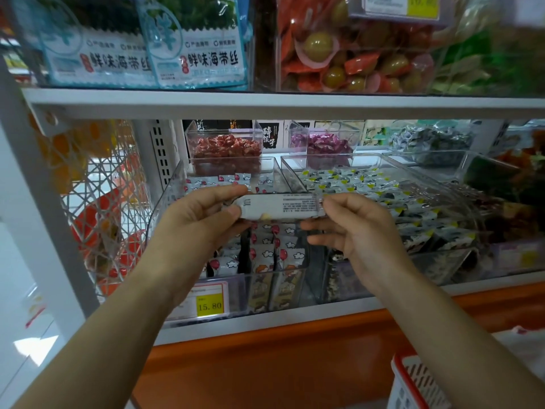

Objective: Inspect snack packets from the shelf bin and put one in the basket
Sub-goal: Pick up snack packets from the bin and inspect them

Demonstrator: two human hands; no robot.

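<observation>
Fingers (219, 192) pinching one packet (280, 206), left hand (200, 222), right hand (364, 231)

A white metal shelf board (265, 104) runs across the top, carried at the left by a slanting white post (44, 202). Beside the post hangs a white lattice side panel (100, 202), and behind it stands a perforated white upright (160, 152). Below the lower shelf edge runs an orange base panel (265, 364). The pale, glossy floor (17, 320) at lower left carries a bright patch of reflected light (35, 346)
</observation>
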